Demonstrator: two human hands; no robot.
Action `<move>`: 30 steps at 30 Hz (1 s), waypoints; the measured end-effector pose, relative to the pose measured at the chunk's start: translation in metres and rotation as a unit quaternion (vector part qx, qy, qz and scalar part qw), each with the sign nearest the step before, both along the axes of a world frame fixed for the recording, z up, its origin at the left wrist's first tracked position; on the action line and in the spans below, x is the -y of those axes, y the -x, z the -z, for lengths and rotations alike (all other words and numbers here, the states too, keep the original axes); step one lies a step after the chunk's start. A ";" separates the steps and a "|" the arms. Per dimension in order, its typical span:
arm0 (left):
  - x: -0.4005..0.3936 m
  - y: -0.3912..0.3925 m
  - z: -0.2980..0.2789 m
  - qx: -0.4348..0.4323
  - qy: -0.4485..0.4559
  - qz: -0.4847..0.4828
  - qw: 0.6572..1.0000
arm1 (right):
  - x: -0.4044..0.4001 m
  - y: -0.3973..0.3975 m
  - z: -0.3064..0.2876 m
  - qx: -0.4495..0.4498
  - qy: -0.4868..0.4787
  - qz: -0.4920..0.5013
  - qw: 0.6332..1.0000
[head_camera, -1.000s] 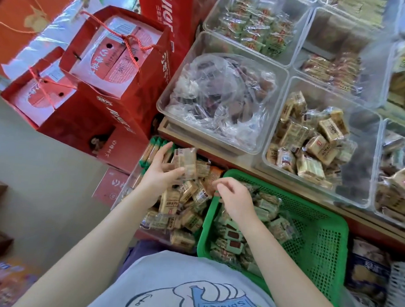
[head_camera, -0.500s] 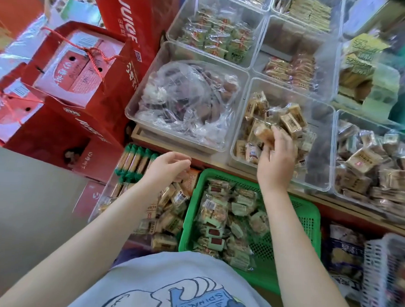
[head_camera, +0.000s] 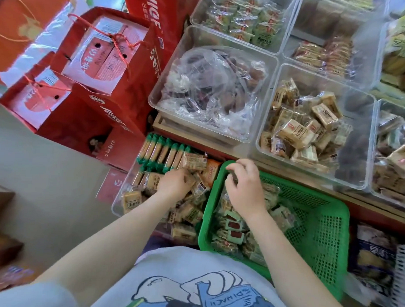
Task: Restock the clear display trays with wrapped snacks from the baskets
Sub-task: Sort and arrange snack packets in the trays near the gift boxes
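Observation:
A green mesh basket sits at my waist and holds green-labelled wrapped snacks. My right hand hovers over its near-left corner with loosely curled fingers and nothing in them. Left of the basket, a low clear bin is piled with tan wrapped snacks. My left hand is down in that pile, and its fingers curl round a tan packet. Beyond the basket, a clear display tray on the shelf is partly filled with tan wrapped snacks.
A tray with a crumpled clear plastic bag stands left of the tan-snack tray. More clear trays of packets line the back and right. Red gift boxes stack up at the left. Green-ended stick packs lie in the low bin. A white basket is at bottom right.
My right hand has come back from the tan-snack tray to the green basket's corner. My left hand has dropped from above the low bin into its pile.

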State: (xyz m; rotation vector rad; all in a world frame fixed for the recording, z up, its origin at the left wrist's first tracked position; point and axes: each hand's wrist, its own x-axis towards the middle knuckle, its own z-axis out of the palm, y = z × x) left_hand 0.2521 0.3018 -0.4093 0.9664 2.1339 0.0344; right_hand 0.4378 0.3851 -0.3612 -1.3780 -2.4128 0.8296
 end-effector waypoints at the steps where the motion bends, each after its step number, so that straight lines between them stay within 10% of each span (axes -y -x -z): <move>1: -0.003 -0.005 0.006 -0.017 0.013 0.024 0.999 | 0.010 0.002 0.007 0.012 0.037 -0.009 0.999; 7: -0.007 -0.021 0.022 -0.099 0.015 0.071 0.992 | 0.036 -0.002 0.021 0.051 0.146 -0.021 0.988; 20: 0.003 0.018 -0.005 0.043 -0.160 -0.085 0.982 | 0.011 -0.003 0.000 -0.013 0.193 0.056 0.980; 23: 0.001 0.018 -0.035 0.164 -0.222 -0.198 0.941 | 0.006 0.001 -0.010 -0.061 0.238 0.107 0.963; 27: -0.010 0.007 -0.063 0.450 -0.256 -0.321 0.793 | -0.001 0.015 -0.033 -0.171 0.434 0.164 0.869; 30: -0.025 -0.004 -0.074 0.484 -0.276 -0.301 0.774 | -0.005 0.018 -0.048 -0.257 0.512 0.141 0.807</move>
